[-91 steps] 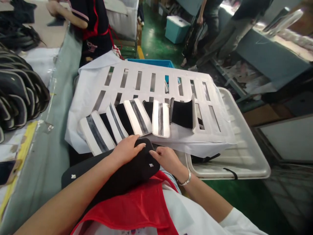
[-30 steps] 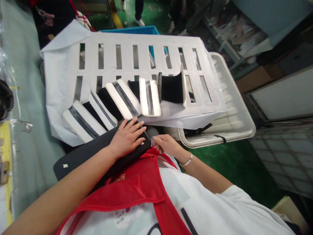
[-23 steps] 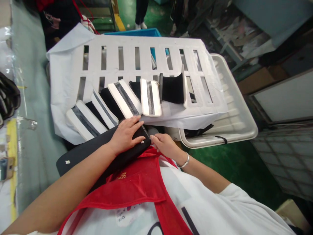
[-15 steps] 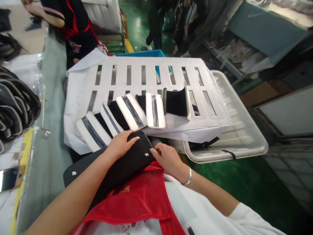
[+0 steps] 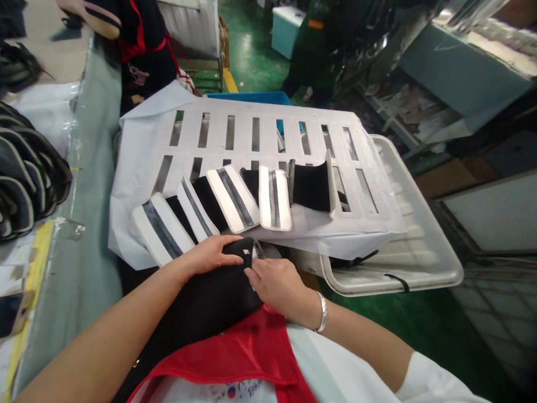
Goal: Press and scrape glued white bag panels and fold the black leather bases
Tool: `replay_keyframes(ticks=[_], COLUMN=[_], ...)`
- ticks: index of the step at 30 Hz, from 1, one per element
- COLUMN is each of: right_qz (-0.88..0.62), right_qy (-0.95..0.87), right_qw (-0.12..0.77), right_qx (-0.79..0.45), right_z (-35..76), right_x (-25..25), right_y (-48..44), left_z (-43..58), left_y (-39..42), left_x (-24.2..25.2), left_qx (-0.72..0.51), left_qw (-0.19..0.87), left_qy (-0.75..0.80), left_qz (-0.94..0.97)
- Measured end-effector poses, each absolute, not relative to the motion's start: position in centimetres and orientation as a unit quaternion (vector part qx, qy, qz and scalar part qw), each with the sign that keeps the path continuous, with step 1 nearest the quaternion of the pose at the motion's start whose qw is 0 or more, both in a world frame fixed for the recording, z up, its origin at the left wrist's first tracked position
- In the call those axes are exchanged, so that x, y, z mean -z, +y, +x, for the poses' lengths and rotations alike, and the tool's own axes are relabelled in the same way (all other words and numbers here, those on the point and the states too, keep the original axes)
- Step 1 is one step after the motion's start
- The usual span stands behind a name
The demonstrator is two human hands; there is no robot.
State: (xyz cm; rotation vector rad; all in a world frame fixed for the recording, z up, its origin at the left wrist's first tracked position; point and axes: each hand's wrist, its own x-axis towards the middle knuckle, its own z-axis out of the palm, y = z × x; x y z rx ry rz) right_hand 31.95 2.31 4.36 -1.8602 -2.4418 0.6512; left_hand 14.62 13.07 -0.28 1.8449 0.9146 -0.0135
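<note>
Lying across the lap, just in front of the slotted board (image 5: 268, 126), the black pad (image 5: 205, 305) is showing a soft, matte, felt-like face, long and flat with a rounded end and a small white tag near that end.

- The left hand (image 5: 207, 254) is lying over the pad's edge nearest the board, fingers together and curling down; I cannot tell whether it is really gripping.
- The right hand (image 5: 272, 285), wearing a silver bangle (image 5: 322, 312), is nipping the pad's rounded end with bent fingertips. The two hands are almost meeting there.
- The board is white, stiff and flat, with two rows of narrow oblong slots.
- A fan of white pieces with grey stripes (image 5: 235, 198) is overlapping along the board's front edge, just beyond the pad.
- A ribbed white plastic tray (image 5: 419, 252) is jutting out from under the board's right side, with open green floor past it.
- The grey-green table (image 5: 90, 168) is running along the board's left.
- A glossy red apron (image 5: 239, 355) is bunching under the pad.
</note>
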Motion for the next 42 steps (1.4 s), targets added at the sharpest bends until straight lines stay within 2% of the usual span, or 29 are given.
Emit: replay_keyframes(ticks=[5, 13, 19, 28, 42], right_qz=[-0.475, -0.667, -0.670, -0.651, -0.665], right_qy=[-0.856, -0.656, -0.615, -0.631, -0.597], right_qw=[0.035, 0.057, 0.077, 0.099, 0.095], right_qx=[-0.202, -0.349, -0.408, -0.411, -0.438], right_z=[31.5, 34.9, 35.4, 35.8, 36.3], right_x=[-4.1, -2.3, -1.4, -1.0, -1.2], right_y=[2.2, 1.7, 2.0, 2.0, 0.9], left_z=[14.4, 15.2, 17.6, 18.6, 19.5], left_y=[13.3, 13.4, 14.3, 15.1, 14.2], left_x=[0.8, 0.1, 0.4, 0.5, 0.2], left_qx=[-0.007, 0.024, -0.009, 0.021, -0.018], left_qw=[0.532, 0.502, 0.562, 0.663, 0.592], left_qy=[0.354, 0.394, 0.366, 0.399, 0.426], left_qz=[0.769, 0.769, 0.742, 0.633, 0.683])
